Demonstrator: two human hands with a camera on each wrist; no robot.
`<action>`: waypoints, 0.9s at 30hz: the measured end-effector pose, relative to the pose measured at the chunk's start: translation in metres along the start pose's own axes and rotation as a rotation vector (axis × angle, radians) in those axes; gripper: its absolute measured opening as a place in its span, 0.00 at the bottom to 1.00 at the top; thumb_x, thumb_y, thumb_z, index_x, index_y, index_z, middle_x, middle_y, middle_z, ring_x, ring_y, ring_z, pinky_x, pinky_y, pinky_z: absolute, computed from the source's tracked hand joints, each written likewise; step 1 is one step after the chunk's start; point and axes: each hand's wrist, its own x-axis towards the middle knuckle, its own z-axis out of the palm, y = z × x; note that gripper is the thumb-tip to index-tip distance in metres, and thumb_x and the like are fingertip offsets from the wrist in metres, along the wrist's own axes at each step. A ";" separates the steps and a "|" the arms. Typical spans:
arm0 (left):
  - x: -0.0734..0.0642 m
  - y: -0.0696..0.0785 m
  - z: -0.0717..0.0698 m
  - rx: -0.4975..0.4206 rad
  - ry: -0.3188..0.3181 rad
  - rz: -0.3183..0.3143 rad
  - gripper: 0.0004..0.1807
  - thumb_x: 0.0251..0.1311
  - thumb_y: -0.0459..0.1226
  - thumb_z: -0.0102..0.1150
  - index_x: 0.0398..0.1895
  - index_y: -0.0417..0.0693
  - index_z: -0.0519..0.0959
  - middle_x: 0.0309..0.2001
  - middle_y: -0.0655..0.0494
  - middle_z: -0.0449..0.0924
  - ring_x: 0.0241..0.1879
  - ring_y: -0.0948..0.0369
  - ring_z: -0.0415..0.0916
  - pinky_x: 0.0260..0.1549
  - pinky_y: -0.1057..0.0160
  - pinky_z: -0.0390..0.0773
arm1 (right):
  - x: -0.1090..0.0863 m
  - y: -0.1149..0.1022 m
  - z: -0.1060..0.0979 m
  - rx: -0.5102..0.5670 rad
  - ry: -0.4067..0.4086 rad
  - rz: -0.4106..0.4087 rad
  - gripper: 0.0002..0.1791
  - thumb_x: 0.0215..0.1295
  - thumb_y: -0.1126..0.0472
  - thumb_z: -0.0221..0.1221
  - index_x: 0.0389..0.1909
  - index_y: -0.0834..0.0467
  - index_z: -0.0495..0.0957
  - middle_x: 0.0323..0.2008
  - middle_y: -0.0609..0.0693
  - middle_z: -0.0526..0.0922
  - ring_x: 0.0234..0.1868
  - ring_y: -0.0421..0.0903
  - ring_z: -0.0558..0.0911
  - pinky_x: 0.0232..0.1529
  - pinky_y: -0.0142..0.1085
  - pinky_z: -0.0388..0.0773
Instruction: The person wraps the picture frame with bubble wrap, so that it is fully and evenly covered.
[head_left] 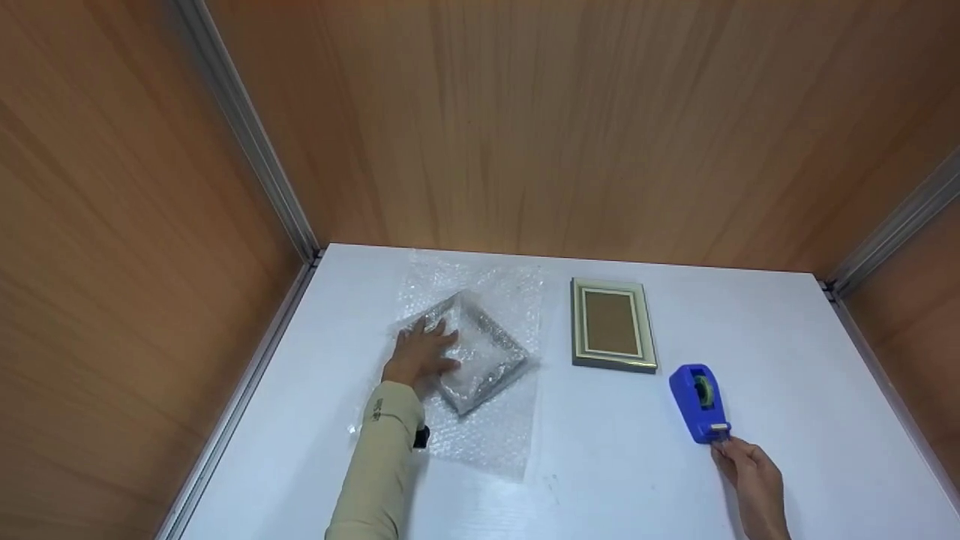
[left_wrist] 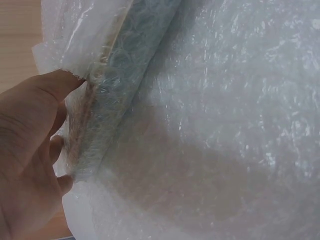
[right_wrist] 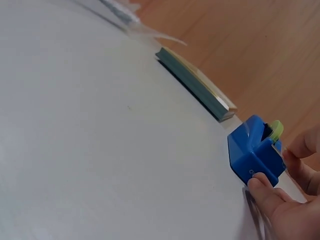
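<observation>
My left hand [head_left: 424, 352] rests on the left side of a picture frame wrapped in bubble wrap [head_left: 487, 352], fingers spread. In the left wrist view, the thumb and fingertips of that hand [left_wrist: 35, 135] touch the wrapped edge of the frame [left_wrist: 115, 75]. The wrapped frame lies at an angle on a larger spread of bubble wrap [head_left: 487, 450]. On the right, my right hand [head_left: 754, 480] is at the front end of a blue tape dispenser [head_left: 697, 405], pinching the tape end by the cutter. A roll of tape [right_wrist: 275, 130] sits inside the dispenser.
A second picture frame [head_left: 611, 322], gold-edged with a brown centre, lies unwrapped between the bubble wrap and the dispenser. The white table [head_left: 615, 465] is bounded by wood-grain panels [head_left: 525, 135] at the back and sides, with metal posts [head_left: 255, 135] in the corners.
</observation>
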 end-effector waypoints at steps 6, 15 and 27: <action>0.000 -0.001 0.001 0.001 -0.013 -0.010 0.37 0.56 0.58 0.52 0.69 0.63 0.58 0.72 0.54 0.46 0.71 0.45 0.34 0.64 0.39 0.40 | 0.002 0.007 0.003 -0.002 0.050 -0.016 0.18 0.67 0.58 0.52 0.47 0.69 0.67 0.59 0.58 0.63 0.35 0.26 0.77 0.48 0.23 0.74; -0.002 -0.002 0.002 -0.019 -0.009 -0.006 0.36 0.56 0.57 0.53 0.69 0.62 0.59 0.72 0.53 0.46 0.71 0.45 0.34 0.64 0.38 0.39 | 0.005 0.007 0.005 -0.298 0.155 -0.019 0.15 0.66 0.58 0.49 0.45 0.67 0.69 0.42 0.58 0.78 0.27 0.37 0.79 0.26 0.29 0.79; 0.001 -0.001 0.003 -0.023 -0.001 -0.014 0.36 0.56 0.56 0.53 0.69 0.65 0.58 0.72 0.55 0.45 0.71 0.46 0.32 0.65 0.40 0.37 | 0.002 0.010 0.006 -0.246 0.226 0.029 0.16 0.69 0.54 0.48 0.48 0.63 0.68 0.43 0.59 0.80 0.23 0.34 0.80 0.20 0.26 0.77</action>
